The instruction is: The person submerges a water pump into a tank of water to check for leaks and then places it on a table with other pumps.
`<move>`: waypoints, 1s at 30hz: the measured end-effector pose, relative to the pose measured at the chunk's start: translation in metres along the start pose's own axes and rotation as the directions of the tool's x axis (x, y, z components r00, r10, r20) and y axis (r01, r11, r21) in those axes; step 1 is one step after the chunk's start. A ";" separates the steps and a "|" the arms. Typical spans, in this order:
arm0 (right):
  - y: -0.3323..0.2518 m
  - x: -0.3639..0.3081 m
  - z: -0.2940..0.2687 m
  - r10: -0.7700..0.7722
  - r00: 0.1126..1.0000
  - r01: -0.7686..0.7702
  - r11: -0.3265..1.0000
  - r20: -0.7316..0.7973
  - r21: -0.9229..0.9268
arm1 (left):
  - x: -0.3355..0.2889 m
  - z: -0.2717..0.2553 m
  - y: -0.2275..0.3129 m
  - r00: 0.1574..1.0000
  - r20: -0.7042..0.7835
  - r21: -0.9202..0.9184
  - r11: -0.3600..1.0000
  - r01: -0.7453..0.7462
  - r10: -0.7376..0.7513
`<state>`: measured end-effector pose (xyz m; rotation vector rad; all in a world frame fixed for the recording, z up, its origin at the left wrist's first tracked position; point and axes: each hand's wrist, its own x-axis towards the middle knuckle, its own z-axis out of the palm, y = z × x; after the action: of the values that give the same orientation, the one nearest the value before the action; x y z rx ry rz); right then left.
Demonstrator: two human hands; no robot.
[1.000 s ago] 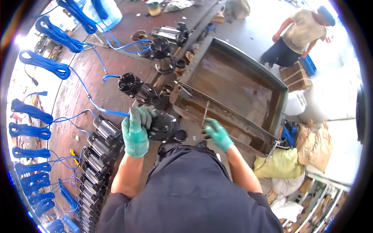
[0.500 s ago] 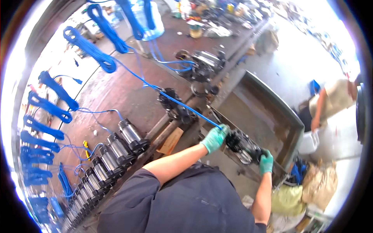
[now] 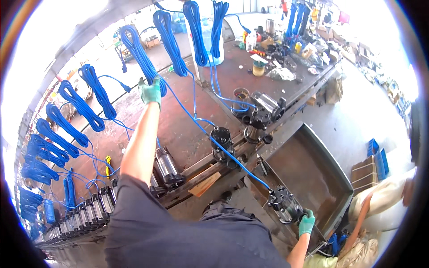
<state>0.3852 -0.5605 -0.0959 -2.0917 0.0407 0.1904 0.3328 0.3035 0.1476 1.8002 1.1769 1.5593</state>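
My left hand, in a green glove, is raised over the bench. Its fingers close around the lower end of a hanging coil of blue cable. From there a blue cable runs across the bench to the top of a black and silver submersible pump. That pump lies tilted on the near side of a grey metal tank. My right hand, gloved too, grips the pump's lower end, with its fingers partly hidden. Another pump stands at the bench edge under the cable.
Several more blue coils hang along the left. Below them a row of pumps lines the bench. Yellow-handled pliers lie there. More pumps, a jar and clutter occupy the far end. A person's arm shows at right.
My left hand has left the pump's cable end and risen left to the hanging coil. My right hand stays on the pump, which now shows its top. The view has shifted.
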 end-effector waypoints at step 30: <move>-0.072 -0.008 0.001 -0.016 1.000 0.013 0.958 -0.009 -0.286 | -0.255 -0.107 0.014 0.492 0.870 -0.022 0.996 0.089 -0.025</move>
<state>0.3851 -0.5235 -0.0336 -2.3813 0.0046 0.1849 0.2391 0.0633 0.0453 2.0455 0.6242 0.4102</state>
